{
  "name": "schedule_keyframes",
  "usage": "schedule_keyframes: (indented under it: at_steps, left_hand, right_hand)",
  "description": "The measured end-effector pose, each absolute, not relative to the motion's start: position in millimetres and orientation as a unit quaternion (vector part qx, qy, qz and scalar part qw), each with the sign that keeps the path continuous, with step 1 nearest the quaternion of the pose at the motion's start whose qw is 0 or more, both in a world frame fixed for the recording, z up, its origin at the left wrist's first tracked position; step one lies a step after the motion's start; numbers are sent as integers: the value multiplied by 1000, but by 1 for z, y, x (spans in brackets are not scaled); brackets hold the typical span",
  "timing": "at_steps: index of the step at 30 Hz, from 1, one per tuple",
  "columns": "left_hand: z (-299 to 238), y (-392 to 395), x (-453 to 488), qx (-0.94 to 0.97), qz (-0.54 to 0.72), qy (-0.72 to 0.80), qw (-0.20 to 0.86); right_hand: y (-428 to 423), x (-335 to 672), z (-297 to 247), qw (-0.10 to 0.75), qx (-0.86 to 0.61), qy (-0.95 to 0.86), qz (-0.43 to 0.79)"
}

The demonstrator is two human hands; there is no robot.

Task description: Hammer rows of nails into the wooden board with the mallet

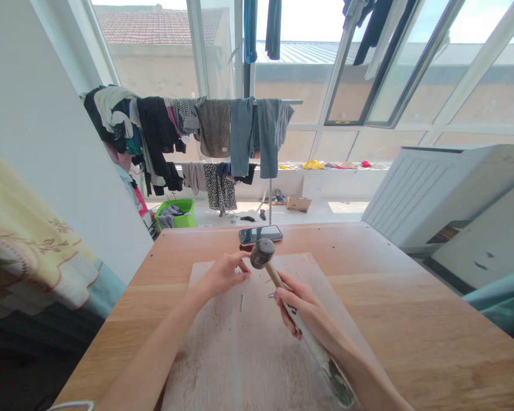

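My right hand (305,311) is wrapped round the wooden handle of a hammer (262,254), whose grey head hangs just above a pale wooden board (248,354). Beside the hammer head, my left hand (224,274) rests on the board with its fingertips pinched together; what they hold is too small to make out. Loose nails (241,302) lie on the board between my two hands. A dark phone (261,234) lies flat on the wooden table (411,319) just beyond the board.
A drying rack (240,134) hung with clothes stands beyond the table, before large windows. A green basket (177,214) sits on the floor below it. A white panel (437,194) leans at the right. Patterned fabric (21,251) lies at the left.
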State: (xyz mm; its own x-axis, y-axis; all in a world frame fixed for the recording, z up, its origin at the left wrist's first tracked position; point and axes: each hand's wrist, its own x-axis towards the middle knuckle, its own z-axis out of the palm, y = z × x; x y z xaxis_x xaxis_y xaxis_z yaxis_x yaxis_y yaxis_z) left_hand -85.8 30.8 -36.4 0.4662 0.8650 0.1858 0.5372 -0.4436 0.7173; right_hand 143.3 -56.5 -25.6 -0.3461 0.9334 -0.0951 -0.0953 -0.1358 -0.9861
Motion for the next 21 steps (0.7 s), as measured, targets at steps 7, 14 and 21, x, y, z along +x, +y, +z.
schedule_keyframes:
  at_steps: [7,14,21]
  left_hand:
    - [-39,32,-87,805,276,434,294]
    - [-44,36,-87,814,289,419,280]
    - [-43,35,-86,816,294,413,277]
  right_hand:
    - [-65,142,-29,415,-380,-541,625]
    - [-68,141,-25,379,-425,-557,604]
    - [-69,137,-24,379,-431,-564,594]
